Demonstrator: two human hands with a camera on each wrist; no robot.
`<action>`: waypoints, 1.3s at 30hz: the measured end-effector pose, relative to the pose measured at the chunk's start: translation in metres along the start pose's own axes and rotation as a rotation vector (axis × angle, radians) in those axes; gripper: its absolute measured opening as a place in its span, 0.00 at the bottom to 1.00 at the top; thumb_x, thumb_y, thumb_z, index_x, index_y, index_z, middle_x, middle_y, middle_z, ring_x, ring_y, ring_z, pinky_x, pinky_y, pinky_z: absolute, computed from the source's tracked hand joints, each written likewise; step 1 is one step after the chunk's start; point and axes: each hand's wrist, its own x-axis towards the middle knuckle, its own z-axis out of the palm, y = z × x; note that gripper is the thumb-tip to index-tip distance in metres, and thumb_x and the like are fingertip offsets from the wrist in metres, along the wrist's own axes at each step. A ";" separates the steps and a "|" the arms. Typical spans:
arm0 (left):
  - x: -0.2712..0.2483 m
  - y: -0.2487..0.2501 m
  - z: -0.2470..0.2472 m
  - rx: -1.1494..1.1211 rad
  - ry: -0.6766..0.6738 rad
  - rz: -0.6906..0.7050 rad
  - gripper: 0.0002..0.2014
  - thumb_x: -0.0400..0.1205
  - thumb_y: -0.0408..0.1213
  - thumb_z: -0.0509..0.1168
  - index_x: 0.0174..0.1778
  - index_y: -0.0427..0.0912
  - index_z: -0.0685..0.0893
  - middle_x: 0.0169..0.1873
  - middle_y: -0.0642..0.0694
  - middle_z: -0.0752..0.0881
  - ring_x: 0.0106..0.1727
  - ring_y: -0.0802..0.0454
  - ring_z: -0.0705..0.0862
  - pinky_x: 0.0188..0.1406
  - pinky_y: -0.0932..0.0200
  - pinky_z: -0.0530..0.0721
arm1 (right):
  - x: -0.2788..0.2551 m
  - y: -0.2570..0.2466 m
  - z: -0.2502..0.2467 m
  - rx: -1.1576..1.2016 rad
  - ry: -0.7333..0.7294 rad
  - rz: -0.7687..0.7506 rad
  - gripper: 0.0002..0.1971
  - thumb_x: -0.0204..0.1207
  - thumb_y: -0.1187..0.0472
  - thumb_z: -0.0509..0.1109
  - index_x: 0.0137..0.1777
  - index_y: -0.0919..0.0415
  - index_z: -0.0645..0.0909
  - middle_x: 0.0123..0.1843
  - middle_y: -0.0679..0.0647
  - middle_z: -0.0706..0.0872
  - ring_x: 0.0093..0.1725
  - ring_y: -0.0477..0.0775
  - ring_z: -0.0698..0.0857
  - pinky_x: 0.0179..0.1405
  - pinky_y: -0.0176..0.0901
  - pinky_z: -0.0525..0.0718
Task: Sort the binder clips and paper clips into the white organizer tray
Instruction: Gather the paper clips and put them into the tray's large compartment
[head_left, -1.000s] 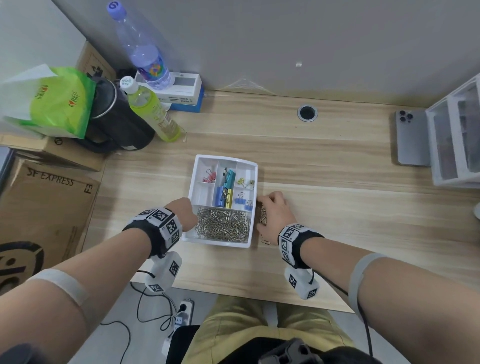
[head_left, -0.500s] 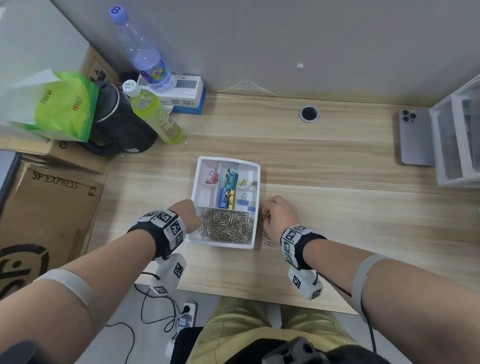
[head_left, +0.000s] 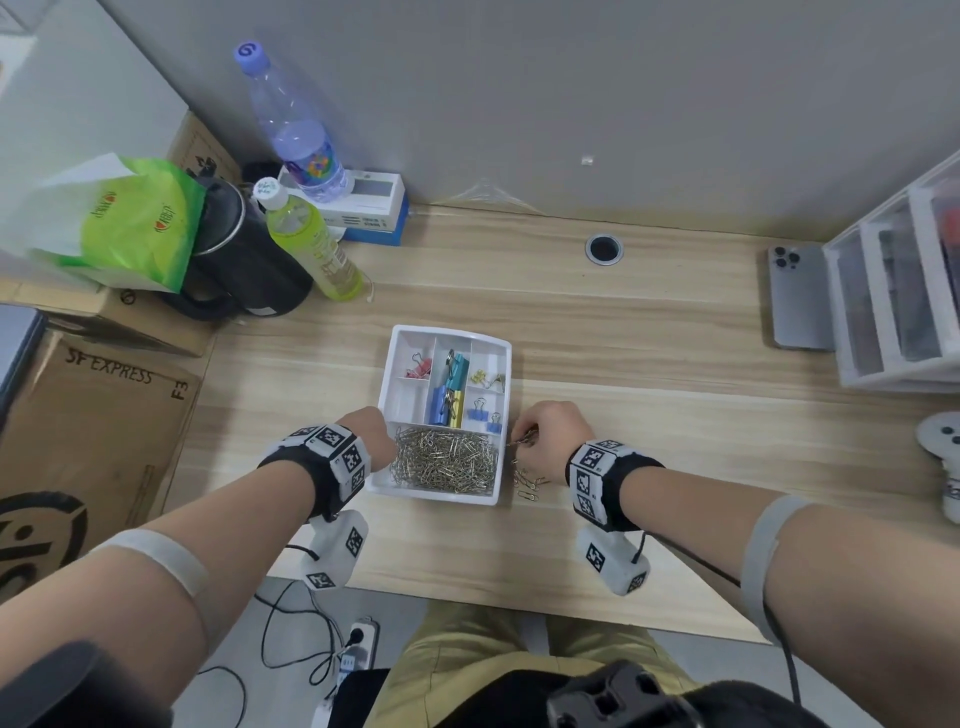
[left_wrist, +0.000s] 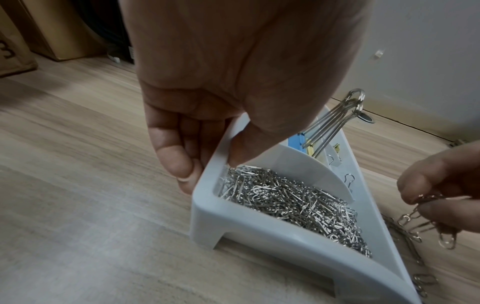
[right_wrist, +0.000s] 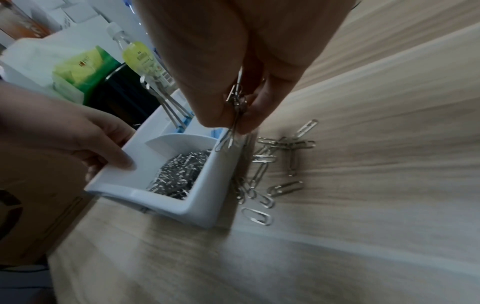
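A pale wood-grain surface (head_left: 623, 332) is running up to a grey wall. The white organizer tray (head_left: 498, 364) is sitting near its front edge; bare wood is stretching out to the right. The left hand (head_left: 371, 434) is grasping the tray's left wall. The right hand (head_left: 553, 434) is pinching paper clips (right_wrist: 235, 115) at the tray's right rim. A carton (head_left: 93, 415) is reading "SF EXPRESS".

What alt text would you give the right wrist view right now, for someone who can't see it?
The right hand pinches a small bunch of paper clips above the right wall of the white organizer tray, whose near compartment is full of clips. The left hand grips the tray's far wall, and loose paper clips lie on the wooden desk beside the tray.
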 end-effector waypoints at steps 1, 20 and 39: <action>0.000 0.000 0.000 -0.001 0.002 0.000 0.04 0.82 0.29 0.56 0.44 0.35 0.74 0.30 0.44 0.77 0.29 0.49 0.77 0.26 0.62 0.75 | -0.001 -0.006 0.001 0.027 -0.009 -0.008 0.08 0.68 0.69 0.73 0.38 0.55 0.88 0.43 0.46 0.87 0.40 0.45 0.84 0.38 0.29 0.80; 0.000 -0.002 -0.004 0.047 0.015 -0.007 0.06 0.84 0.33 0.57 0.50 0.35 0.75 0.30 0.44 0.77 0.39 0.42 0.82 0.33 0.58 0.78 | -0.008 0.010 -0.009 -0.136 0.053 0.006 0.36 0.63 0.47 0.80 0.71 0.52 0.73 0.64 0.48 0.73 0.64 0.50 0.76 0.67 0.47 0.80; 0.005 -0.007 -0.003 0.059 -0.001 -0.027 0.04 0.82 0.28 0.55 0.46 0.33 0.74 0.31 0.43 0.76 0.28 0.50 0.76 0.25 0.62 0.73 | -0.001 0.042 0.044 -0.047 0.023 -0.096 0.46 0.58 0.55 0.86 0.76 0.59 0.69 0.67 0.54 0.69 0.66 0.54 0.74 0.71 0.42 0.73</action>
